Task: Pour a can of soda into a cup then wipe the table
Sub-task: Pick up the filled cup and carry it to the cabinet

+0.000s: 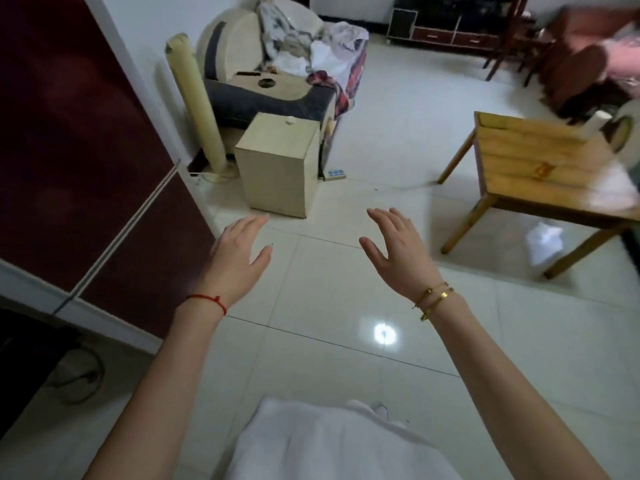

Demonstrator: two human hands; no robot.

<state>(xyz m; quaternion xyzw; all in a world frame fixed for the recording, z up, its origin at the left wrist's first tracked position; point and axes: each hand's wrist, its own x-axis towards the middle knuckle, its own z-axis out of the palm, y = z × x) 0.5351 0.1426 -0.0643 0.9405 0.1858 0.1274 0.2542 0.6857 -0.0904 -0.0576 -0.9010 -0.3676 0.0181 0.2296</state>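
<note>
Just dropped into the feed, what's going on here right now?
Nothing is being handled yet. The person stands on the tiled floor with both arms stretched forward, the left hand and right hand open and empty, palms down. The wooden table sits ahead to the right, out of reach of the hands, and part of its top is blurred. No soda can or cup is visible in this view. Something white lies on the floor under the table, too blurred to identify. So pouring has not begun.

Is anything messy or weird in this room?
Yes. Clothes are heaped in a jumble on the armchair. Something crumpled and white lies on the floor under the wooden table. A power strip sits on the floor too. Both hands are empty.
</note>
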